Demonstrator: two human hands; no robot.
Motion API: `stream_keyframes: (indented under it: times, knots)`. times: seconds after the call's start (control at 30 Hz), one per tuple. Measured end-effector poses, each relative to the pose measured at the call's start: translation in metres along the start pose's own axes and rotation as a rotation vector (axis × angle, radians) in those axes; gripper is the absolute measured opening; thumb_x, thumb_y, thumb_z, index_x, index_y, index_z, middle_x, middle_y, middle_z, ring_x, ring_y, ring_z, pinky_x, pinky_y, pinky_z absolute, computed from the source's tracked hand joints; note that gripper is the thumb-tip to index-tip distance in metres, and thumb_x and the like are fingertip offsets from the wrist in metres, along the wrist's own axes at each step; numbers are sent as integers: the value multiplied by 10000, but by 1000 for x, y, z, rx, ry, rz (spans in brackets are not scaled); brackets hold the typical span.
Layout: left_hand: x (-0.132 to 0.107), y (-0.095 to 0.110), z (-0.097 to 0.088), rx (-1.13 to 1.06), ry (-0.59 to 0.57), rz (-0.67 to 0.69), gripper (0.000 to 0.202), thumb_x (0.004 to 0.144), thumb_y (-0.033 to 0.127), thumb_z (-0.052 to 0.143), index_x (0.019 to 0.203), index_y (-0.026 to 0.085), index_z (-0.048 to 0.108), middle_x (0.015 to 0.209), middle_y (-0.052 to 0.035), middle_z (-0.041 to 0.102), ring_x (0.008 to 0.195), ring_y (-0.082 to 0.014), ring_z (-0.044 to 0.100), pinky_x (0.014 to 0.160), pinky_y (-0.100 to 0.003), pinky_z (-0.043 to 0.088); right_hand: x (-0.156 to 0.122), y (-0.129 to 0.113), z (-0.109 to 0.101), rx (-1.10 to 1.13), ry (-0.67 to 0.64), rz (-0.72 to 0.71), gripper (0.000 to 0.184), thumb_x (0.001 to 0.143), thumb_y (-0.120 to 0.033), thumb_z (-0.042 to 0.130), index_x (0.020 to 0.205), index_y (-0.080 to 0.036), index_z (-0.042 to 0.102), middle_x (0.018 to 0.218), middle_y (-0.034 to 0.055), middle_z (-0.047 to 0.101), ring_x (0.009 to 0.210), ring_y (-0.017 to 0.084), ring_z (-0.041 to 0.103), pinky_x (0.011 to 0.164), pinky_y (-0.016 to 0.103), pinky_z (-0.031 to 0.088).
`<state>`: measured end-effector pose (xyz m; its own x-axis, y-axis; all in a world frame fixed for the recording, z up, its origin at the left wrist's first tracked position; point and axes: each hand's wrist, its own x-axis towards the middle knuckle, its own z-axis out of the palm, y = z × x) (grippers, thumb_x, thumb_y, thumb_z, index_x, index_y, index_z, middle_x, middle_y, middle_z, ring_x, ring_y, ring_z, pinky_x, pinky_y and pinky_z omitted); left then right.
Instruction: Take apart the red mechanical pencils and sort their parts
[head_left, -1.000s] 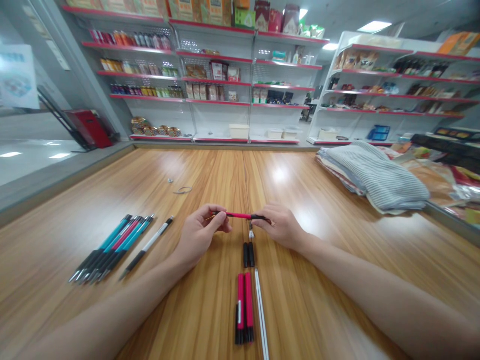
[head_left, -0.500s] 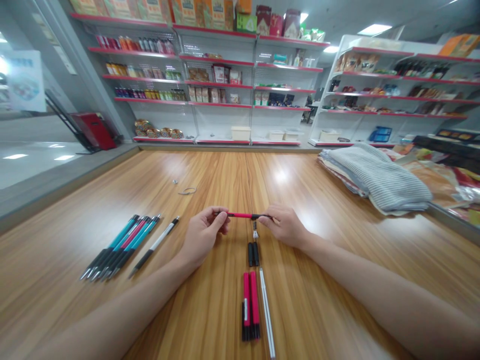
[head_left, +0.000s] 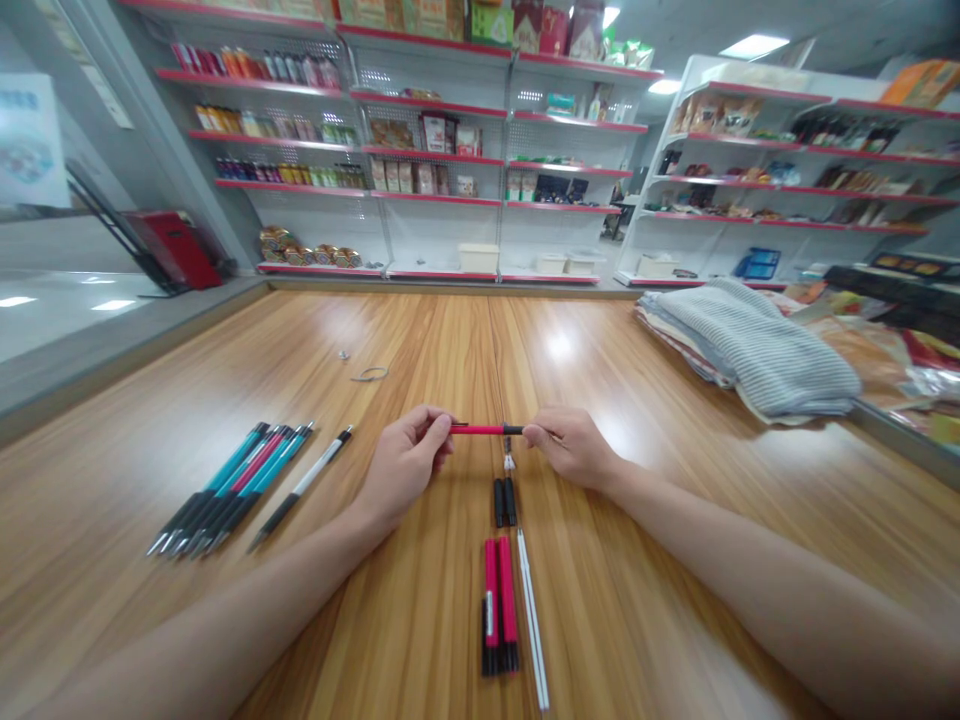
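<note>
A red and black pen (head_left: 480, 430) lies level between my two hands, above the wooden table (head_left: 435, 620). My left hand (head_left: 409, 455) pinches its left end by the clip. The right end, a black grip section, is closed in the fingers of my right hand (head_left: 574, 447); its tip is hidden. Just below are small metal parts (head_left: 509, 458), then two black grips (head_left: 504, 502). Closer to me lie two red pen barrels (head_left: 500, 600) with black ends, beside white refills (head_left: 532, 620).
Several teal and red pens (head_left: 232, 490) lie in a row at the left, with a white and black pen (head_left: 301, 488) beside them. Farther off is a thin loop (head_left: 370, 374). Folded striped cloth (head_left: 765, 345) sits at the right; stocked shelves (head_left: 435, 155) stand behind.
My right hand's fingers now sit closer round the pen's black end, covering more of it. The whole view has shifted slightly. The loose parts lie as before.
</note>
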<state>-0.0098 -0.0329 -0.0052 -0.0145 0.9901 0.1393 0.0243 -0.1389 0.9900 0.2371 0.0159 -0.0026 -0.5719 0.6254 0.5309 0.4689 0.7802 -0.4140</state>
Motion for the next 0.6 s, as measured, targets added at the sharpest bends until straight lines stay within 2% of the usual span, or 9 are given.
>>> stream_keyframes:
  times: [0.1, 0.2, 0.47, 0.6]
  knots:
    - [0, 1, 1, -3, 23, -6, 315, 852, 438, 592, 946, 145, 657, 684, -14, 581, 536, -79, 490, 453, -172, 373, -1, 1, 0, 31, -24, -21, 375, 989, -315, 393, 748, -162, 637, 680, 44, 599, 687, 155, 528, 659, 286, 395]
    - [0, 2, 1, 12, 27, -1, 324, 848, 437, 594, 951, 141, 675, 689, -22, 592, 534, -79, 486, 448, -174, 364, 0, 1, 0, 22, 6, -21, 340, 978, -286, 407, 740, -168, 619, 682, 43, 599, 690, 159, 526, 661, 289, 398]
    - [0, 2, -3, -11, -61, 1, 294, 857, 387, 583, 1021, 152, 651, 617, -9, 590, 529, -100, 515, 479, -192, 382, 1, 0, 1, -22, 71, -10, 288, 946, -242, 441, 699, -179, 576, 667, 38, 580, 682, 164, 516, 638, 290, 392]
    - [2, 1, -6, -42, -89, -36, 302, 854, 389, 584, 1037, 156, 636, 566, 9, 566, 471, -87, 474, 444, -181, 350, 1, 0, 2, -15, 79, -13, 285, 945, -239, 444, 696, -181, 572, 671, 37, 584, 685, 162, 517, 640, 287, 395]
